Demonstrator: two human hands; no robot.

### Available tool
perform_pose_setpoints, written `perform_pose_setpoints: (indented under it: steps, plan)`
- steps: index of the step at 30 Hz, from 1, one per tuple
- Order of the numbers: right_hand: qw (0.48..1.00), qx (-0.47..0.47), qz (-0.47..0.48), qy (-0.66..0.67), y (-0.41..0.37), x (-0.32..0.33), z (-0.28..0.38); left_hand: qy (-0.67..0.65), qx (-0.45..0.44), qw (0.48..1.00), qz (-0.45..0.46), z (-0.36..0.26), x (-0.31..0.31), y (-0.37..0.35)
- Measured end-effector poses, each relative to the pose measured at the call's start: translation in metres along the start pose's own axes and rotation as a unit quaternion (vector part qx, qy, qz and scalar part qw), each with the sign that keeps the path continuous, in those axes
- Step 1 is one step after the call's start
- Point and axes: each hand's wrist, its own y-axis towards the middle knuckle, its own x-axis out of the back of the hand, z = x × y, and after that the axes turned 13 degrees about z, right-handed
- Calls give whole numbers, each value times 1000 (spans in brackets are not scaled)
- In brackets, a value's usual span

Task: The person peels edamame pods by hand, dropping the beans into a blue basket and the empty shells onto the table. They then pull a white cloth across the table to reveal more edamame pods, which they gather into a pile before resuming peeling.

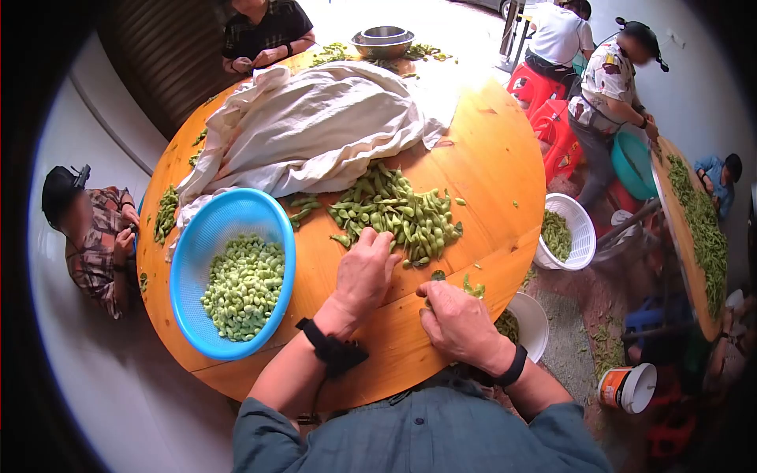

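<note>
A heap of green soybean pods (402, 213) lies on the round wooden table in front of me. My left hand (365, 268) is at the near edge of the heap, its fingers curled and pressed together; what they hold, if anything, is hidden. Closer to me and to the right, my right hand (464, 323) is closed, thumb against the bent fingers. Just beyond its fingertips shows a small dark green bit (438, 276), a leaf or pod piece. Left of my hands stands a blue plastic basket (180, 276) with shelled green beans (244, 288) in it.
A crumpled white cloth (315, 118) covers the table's far part, with metal bowls (382, 49) behind it. Below the right edge stand a white basket (582, 236) and a white bucket (535, 331). Other people sit around this table and at another pod-covered table (666, 158).
</note>
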Motion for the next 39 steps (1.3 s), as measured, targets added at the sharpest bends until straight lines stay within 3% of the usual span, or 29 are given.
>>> perform_pose_setpoints:
  steps: [5, 13, 17, 18, 19, 21, 25, 28, 31, 35, 37, 39]
  plan:
    - [1000, 0, 26, 10, -6, -1, 1, -2, 23, 999, 30, 8, -14, 4]
    - [998, 11, -20, 62, -2, -6, -2, 59, 58, 996, 42, 17, -13, -33]
    - [989, 17, -25, 144, -1, 1, 13, 19, 9, 1000, 0, 20, -7, -48]
    - [983, 23, -40, 177, 0, -3, 11, -157, 65, 985, 18, 13, 3, -50]
    - [981, 18, -32, 192, 1, -3, 11, -327, 121, 936, 42, 5, 12, -52]
    - [969, -24, -16, 245, 1, -9, 10, -561, 226, 790, 100, -10, 30, -56]
    - [940, -107, 35, 320, 3, -13, 16, -627, 217, 739, 121, -29, 34, -67]
    - [877, -135, 70, 455, 5, -15, 17, -630, 213, 734, 133, -30, 29, -73]
    - [864, -152, 81, 472, 5, -12, 17, -624, 212, 741, 133, -32, 28, -75]
    - [869, -161, 71, 462, 5, -11, 14, -584, 206, 775, 125, -36, 28, -75]
    - [919, -116, 51, 374, 5, -13, 9, -564, 209, 789, 128, -39, 29, -76]
    - [935, -99, 46, 337, 5, -14, 8, -542, 214, 802, 130, -41, 28, -77]
